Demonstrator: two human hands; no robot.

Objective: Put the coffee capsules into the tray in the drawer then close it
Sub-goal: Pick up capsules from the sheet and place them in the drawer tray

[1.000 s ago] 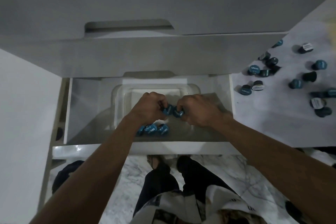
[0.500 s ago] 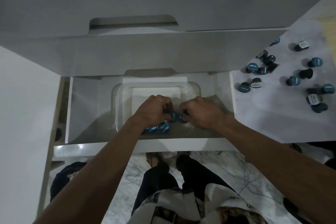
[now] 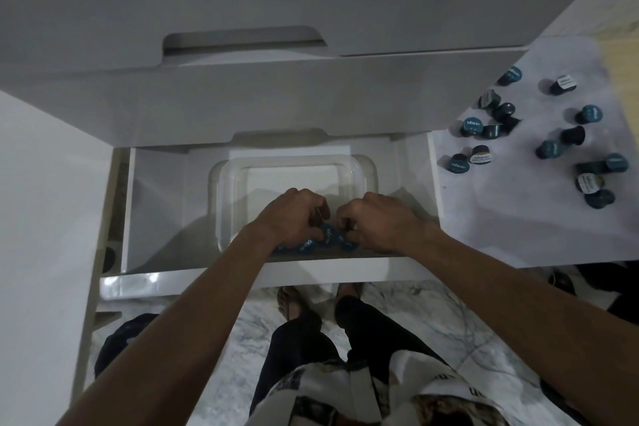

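The tray is clear, smooth plastic w/ a soft shine. The drawer looks matt white inside, its front edge glossy. Coffee capsules have printed foil-like lids; worktop and floor look like veined marble.

Tray far half bare; near edge crowded by capsules; upper drawer front overhangs.

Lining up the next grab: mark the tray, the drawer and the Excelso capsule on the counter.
tray (image 3: 294, 160), head view, far rim.
drawer (image 3: 162, 204), head view, bare floor, left.
Excelso capsule (image 3: 472, 126), head view, blue lid.
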